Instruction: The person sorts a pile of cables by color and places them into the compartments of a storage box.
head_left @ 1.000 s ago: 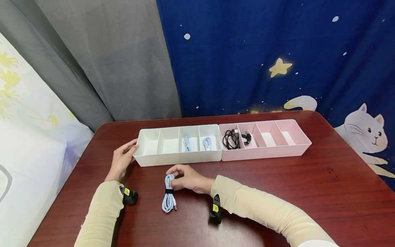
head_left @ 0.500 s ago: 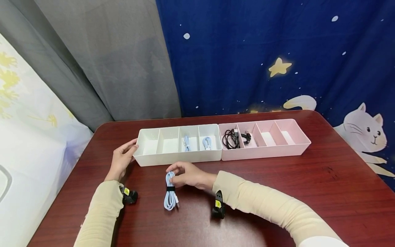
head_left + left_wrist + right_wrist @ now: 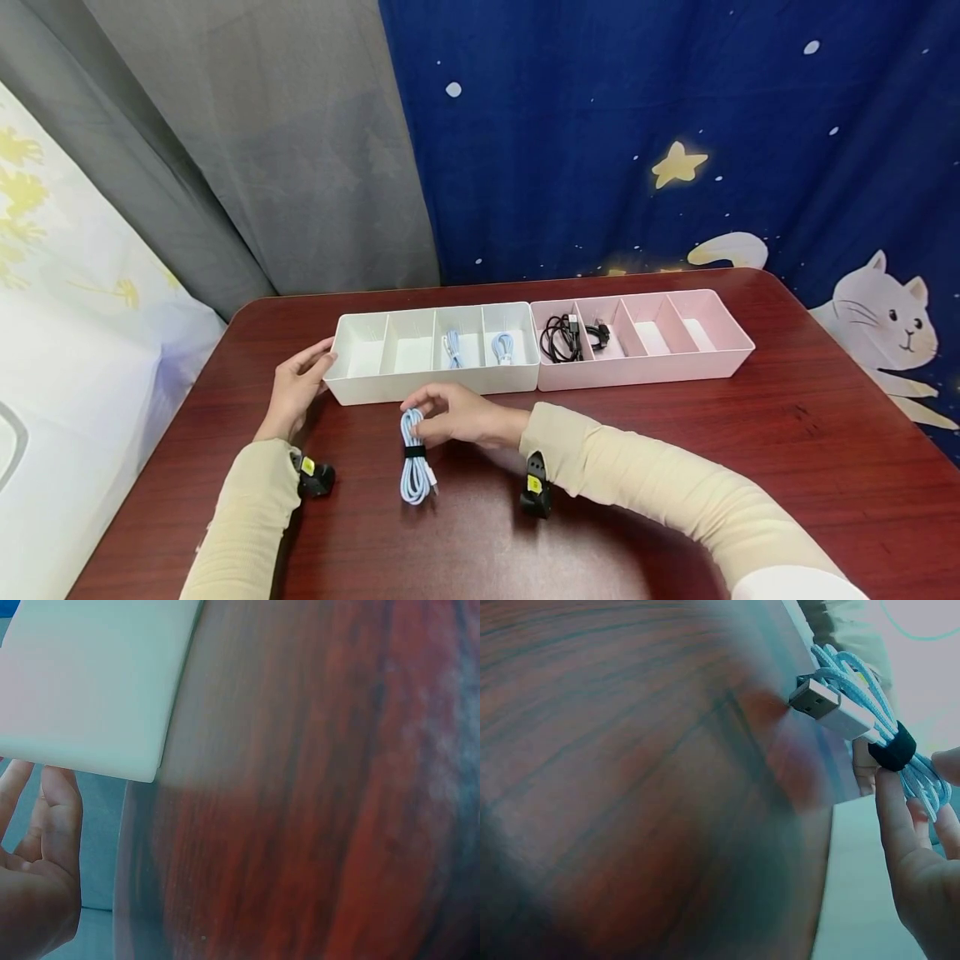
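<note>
A coiled light-blue USB cable with a black strap round its middle hangs from my right hand, whose thumb and fingers pinch its upper end. Its metal USB plug shows in the right wrist view. My left hand touches the left end of the white divided box; in the left wrist view the fingertips lie right at the box's edge. Two of the white box's right-hand compartments hold light-blue cables, one cable and another cable.
A pink divided box stands end to end with the white one. Black cables lie in its leftmost compartment, and a smaller black cable in the one beside it. Curtains hang behind the dark red wooden table.
My right hand has moved slightly away from me, toward the white box, carrying the light-blue cable with it. The left hand has stayed at the white box's end.
</note>
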`<action>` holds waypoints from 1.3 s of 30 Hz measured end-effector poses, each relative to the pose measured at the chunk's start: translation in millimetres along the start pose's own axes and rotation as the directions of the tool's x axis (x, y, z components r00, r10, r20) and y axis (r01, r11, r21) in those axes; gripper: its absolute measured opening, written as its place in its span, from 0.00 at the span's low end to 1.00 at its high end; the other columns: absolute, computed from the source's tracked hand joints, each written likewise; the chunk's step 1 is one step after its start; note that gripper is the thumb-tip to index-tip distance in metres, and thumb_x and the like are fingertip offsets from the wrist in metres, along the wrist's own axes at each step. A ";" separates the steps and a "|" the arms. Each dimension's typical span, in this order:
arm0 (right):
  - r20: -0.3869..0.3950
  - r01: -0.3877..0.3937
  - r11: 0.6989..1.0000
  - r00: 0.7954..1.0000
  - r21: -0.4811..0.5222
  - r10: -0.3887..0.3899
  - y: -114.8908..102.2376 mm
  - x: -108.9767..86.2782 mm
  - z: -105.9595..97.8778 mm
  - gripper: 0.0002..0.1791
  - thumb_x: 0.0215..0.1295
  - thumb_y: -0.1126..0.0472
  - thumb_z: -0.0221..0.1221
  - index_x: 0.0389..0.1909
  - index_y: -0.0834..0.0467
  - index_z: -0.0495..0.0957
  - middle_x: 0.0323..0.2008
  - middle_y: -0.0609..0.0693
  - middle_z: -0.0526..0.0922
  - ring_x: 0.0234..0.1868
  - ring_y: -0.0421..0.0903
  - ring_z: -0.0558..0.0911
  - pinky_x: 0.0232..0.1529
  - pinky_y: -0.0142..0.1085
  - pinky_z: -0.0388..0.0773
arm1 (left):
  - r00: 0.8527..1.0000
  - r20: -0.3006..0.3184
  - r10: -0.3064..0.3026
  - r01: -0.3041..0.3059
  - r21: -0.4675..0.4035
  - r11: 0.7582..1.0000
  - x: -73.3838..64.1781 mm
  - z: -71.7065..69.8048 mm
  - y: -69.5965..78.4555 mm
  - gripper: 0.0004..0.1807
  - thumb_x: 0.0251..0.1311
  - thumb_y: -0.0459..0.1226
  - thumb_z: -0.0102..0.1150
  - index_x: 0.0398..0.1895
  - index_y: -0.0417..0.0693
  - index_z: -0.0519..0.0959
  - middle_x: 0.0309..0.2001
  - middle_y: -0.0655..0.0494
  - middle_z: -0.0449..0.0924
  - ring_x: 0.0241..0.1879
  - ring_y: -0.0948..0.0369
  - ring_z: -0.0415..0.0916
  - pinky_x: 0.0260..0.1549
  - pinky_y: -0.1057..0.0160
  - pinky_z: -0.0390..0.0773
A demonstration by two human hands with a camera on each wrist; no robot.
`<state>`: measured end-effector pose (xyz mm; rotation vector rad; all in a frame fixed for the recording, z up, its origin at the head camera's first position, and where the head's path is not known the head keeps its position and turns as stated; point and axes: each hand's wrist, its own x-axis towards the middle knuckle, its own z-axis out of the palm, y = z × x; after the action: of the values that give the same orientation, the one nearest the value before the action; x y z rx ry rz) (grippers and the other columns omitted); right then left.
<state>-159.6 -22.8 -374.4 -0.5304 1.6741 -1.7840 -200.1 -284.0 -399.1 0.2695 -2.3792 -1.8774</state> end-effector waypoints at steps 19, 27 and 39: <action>-0.022 0.037 0.993 0.999 -0.111 -0.039 -37.5 8.3 -17.9 0.21 0.52 0.77 0.56 0.49 0.72 0.69 0.30 0.53 0.70 0.28 0.41 0.77 0.37 0.44 0.75 | 1.000 -0.004 -0.005 0.005 0.023 1.000 0.0 1.0 -0.2 0.26 0.57 0.47 0.54 0.59 0.49 0.69 0.36 0.69 0.73 0.32 0.70 0.70 0.28 0.72 0.72; 0.003 0.034 0.992 0.999 -0.121 -0.034 -42.4 14.1 -23.1 0.21 0.53 0.77 0.54 0.50 0.73 0.67 0.29 0.53 0.70 0.27 0.42 0.76 0.33 0.39 0.77 | 1.000 -0.002 -0.015 0.015 0.009 1.000 -0.6 0.4 0.4 0.27 0.57 0.47 0.55 0.59 0.49 0.69 0.36 0.69 0.72 0.30 0.71 0.70 0.27 0.72 0.72; 0.003 -0.001 0.988 1.000 -0.153 0.001 -61.2 26.1 -33.2 0.22 0.54 0.76 0.55 0.52 0.70 0.67 0.33 0.56 0.69 0.29 0.44 0.78 0.37 0.43 0.76 | 1.000 -0.009 -0.005 0.004 -0.018 1.000 0.3 0.8 0.6 0.26 0.57 0.44 0.55 0.59 0.46 0.68 0.34 0.70 0.73 0.29 0.72 0.70 0.25 0.73 0.72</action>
<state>-211.0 -16.4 -321.1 -0.5989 1.8187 -1.6609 -200.6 -283.2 -398.7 0.2816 -2.3570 -1.8939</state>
